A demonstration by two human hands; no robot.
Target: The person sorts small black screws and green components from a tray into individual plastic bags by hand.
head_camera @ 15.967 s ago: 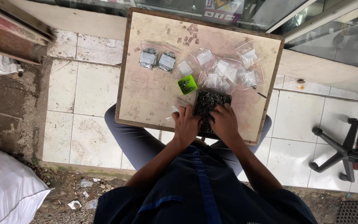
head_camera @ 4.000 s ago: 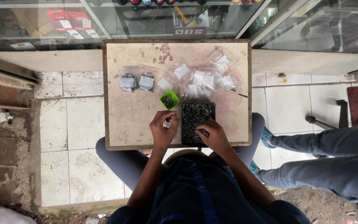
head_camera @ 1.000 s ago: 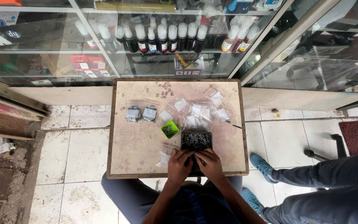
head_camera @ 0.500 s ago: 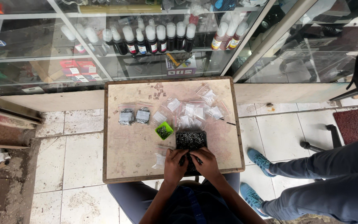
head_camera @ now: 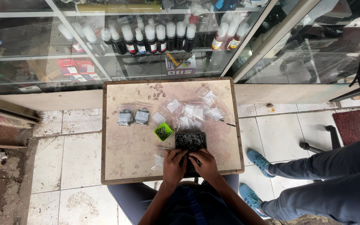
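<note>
Where both hands meet, the black tray point(head_camera: 190, 141) holds small dark bits.

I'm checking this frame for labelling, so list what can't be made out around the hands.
- Head view: the near end of the black tray is covered by the left hand and right hand.
- What the fingers pinch: too small.
- Contents of the clear bags and green dish: too small to identify.

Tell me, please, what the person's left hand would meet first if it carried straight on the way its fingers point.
The left hand points up the table toward the display case. Its fingertips already rest at the near edge of the black tray of small dark parts, so the tray probably comes first; the small green dish lies just beyond, slightly left.
</note>
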